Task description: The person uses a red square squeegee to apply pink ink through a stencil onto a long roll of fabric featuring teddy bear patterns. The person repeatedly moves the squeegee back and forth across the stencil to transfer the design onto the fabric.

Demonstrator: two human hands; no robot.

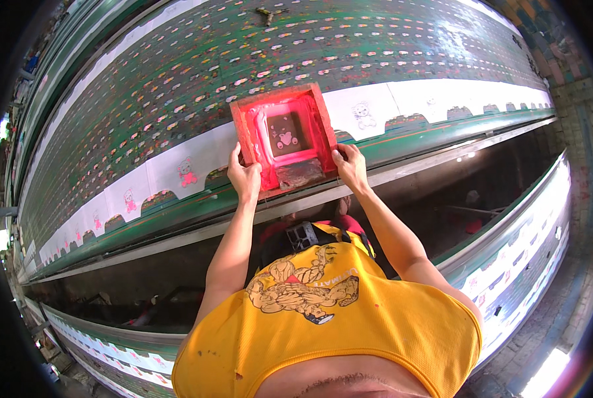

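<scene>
A small screen-printing frame with reddish wooden sides rests over the near edge of the long green printing table. Bright red ink coats its inner walls, and a small bear-like design shows on the dark mesh window. My left hand grips the frame's left near corner, with the thumb along its side. On the opposite corner, my right hand is closed round the right side. A greyish, ink-stained block lies inside the frame at its near end; I cannot tell its kind.
White cut pieces line the table edge; those on the left bear bears with red parts, while a right-hand piece shows only a pale outline. Paint specks cover the green table. Another table with white pieces stands behind me across a narrow aisle.
</scene>
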